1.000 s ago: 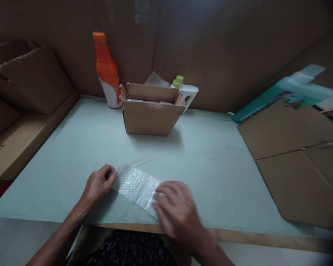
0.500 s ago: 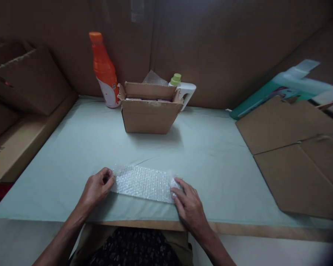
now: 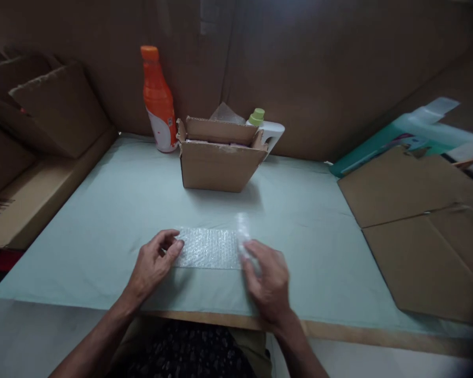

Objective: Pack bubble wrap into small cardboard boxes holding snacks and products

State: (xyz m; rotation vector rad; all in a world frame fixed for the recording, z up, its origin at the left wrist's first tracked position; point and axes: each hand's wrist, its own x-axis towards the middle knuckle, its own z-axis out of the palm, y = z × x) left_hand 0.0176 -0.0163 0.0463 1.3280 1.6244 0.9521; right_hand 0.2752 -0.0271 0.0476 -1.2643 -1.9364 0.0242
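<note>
A strip of clear bubble wrap (image 3: 208, 249) lies flat on the light green cloth between my two hands. At its left end, my left hand (image 3: 157, 262) pinches the edge with thumb and fingers. My right hand (image 3: 267, 275), smeared by motion, has its fingers closed on the right end. There the bubble wrap stands up in a narrow folded band. Whether anything lies inside that fold cannot be made out.
Beyond my hands stands an open cardboard box (image 3: 218, 167). Behind it are an orange bottle (image 3: 157, 100) and a white bottle with a green cap (image 3: 257, 116). Cardboard boxes stand at left (image 3: 59, 115) and right (image 3: 418, 226), with a teal bottle (image 3: 382, 136) behind the right one.
The right end of the bubble wrap has been turned up into an upright band. My left hand has shifted right, so the flat stretch between the hands is shorter. The view has shifted slightly.
</note>
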